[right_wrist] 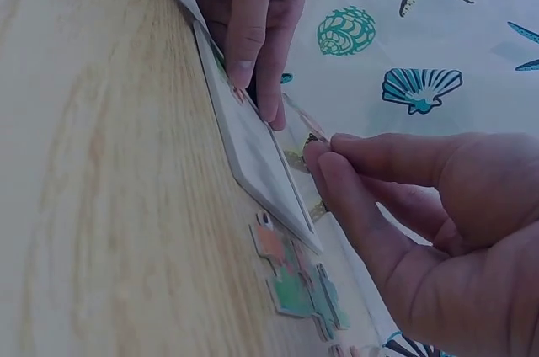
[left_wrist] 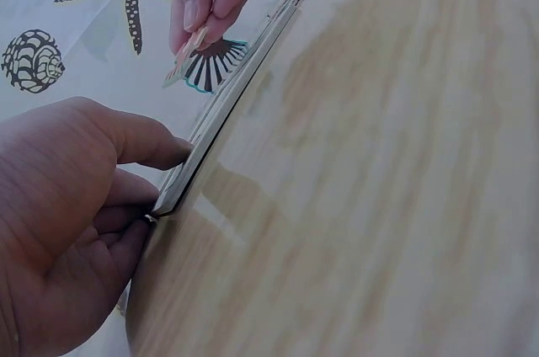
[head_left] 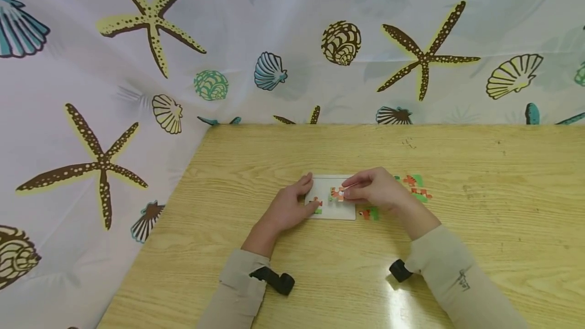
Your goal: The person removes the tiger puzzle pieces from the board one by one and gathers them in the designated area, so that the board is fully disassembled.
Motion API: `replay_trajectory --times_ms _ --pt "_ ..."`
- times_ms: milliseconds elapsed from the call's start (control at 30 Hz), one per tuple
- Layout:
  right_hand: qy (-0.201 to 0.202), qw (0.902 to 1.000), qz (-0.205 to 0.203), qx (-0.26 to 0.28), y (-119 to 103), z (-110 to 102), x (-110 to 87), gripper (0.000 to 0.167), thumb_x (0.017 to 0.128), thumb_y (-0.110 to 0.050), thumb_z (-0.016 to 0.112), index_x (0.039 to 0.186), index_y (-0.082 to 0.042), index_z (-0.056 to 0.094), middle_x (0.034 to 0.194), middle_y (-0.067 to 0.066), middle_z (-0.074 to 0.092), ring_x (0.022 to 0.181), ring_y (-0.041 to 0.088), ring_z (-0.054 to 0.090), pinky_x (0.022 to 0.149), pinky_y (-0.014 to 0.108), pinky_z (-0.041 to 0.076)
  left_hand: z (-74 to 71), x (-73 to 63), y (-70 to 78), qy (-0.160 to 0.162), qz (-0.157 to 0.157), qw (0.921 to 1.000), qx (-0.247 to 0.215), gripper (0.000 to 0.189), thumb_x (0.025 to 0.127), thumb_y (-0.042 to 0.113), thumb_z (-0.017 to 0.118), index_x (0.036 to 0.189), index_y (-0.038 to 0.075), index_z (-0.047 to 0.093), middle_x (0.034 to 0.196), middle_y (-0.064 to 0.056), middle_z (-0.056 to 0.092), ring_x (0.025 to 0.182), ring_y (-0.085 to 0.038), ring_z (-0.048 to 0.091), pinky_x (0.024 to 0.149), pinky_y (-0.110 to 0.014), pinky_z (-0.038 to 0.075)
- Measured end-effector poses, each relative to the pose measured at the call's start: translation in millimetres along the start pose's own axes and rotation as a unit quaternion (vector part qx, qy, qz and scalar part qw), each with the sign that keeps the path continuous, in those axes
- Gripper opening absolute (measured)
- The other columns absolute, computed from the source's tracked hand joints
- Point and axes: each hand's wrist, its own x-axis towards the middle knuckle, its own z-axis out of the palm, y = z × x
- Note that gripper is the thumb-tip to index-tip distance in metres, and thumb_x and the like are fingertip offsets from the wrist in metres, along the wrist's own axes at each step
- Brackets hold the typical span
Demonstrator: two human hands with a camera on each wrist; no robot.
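Note:
A white puzzle board (head_left: 340,212) with a raised rim lies flat on the table between the hands. My left hand (head_left: 290,207) grips its left side, fingers along the edge and thumb on top. By that thumb, one orange-and-green jigsaw piece (head_left: 318,210) sits in the board's lower left, partly covered. Over the board's right half, my right hand (head_left: 377,187) pinches an orange jigsaw piece (head_left: 337,194) between thumb and fingertips. In the left wrist view this held piece (left_wrist: 181,62) is tilted and raised above the board.
Several loose puzzle pieces (head_left: 416,182) lie right of the board, partly behind the right hand. Another orange-and-green piece (head_left: 367,213) rests by the board's lower right corner. A white curtain (head_left: 297,24) printed with shells and starfish borders the wooden table (head_left: 329,268) at the back and left.

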Motion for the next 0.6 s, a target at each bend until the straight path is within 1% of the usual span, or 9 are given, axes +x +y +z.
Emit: replay_trajectory --times_ms 133,333,500,600 --pt "-0.014 0.9999 0.002 -0.005 -3 -5 -3.2 0.027 0.1 0.001 0.067 0.125 0.012 0.067 0.104 0.013 0.076 0.095 0.017 0.076 0.091 0.036 0.061 0.2 0.0 -0.1 0.0 0.001 1.0 0.001 0.064 0.1 0.022 0.069 0.154 -0.001 0.044 0.168 -0.004 0.033 0.156 -0.023 0.027 0.126 -0.041 0.027" --pt "-0.032 0.9995 0.003 0.003 -4 -14 -7.1 0.028 0.098 0.002 0.068 0.123 0.015 0.066 0.102 0.012 0.075 0.095 0.019 0.076 0.091 0.038 0.061 -0.5 -0.1 0.2 -0.001 0.004 1.0 -0.006 0.063 0.1 0.02 0.069 0.154 -0.002 0.044 0.167 -0.005 0.033 0.157 -0.023 0.026 0.126 -0.041 0.026" --pt "-0.059 0.9983 -0.003 0.001 -3 -23 -9.6 0.028 0.098 0.004 0.067 0.122 0.017 0.064 0.104 0.015 0.074 0.098 0.024 0.075 0.092 0.04 0.061 -0.8 -1.3 0.5 -0.004 0.007 0.9999 -0.007 0.064 0.1 0.019 0.069 0.154 -0.002 0.043 0.168 -0.006 0.033 0.157 -0.023 0.026 0.126 -0.041 0.026" --pt "-0.072 0.9974 -0.002 -0.009 -4 -27 -11.4 0.028 0.098 0.004 0.067 0.122 0.017 0.063 0.106 0.017 0.074 0.098 0.024 0.075 0.093 0.04 0.06 -0.6 -1.8 0.1 -0.001 0.009 0.9999 -0.009 0.063 0.1 0.019 0.069 0.154 -0.003 0.043 0.167 -0.007 0.034 0.156 -0.024 0.027 0.126 -0.042 0.027"
